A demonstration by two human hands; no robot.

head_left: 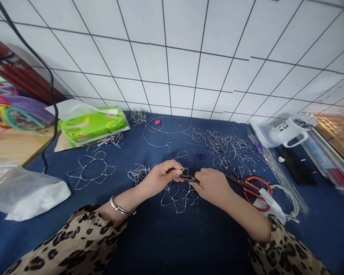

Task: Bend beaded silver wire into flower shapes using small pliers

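The fine wire point(184, 168) by the far side of the wire flower point(177, 199), midway along the bench point(149, 238), likely bends cleanest with the left hand point(164, 177), which pinches it, close to the tips of the pliers point(190, 178) clasped in the right hand point(213, 186).

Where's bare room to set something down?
Best patch: the mostly bare blue cloth below the middle wire flower, between left sleeve and right sleeve. Smaller: right of the plastic bag, below the left wire flower. Crowded: right side, with wire scraps, straight wires, red-handled scissors.
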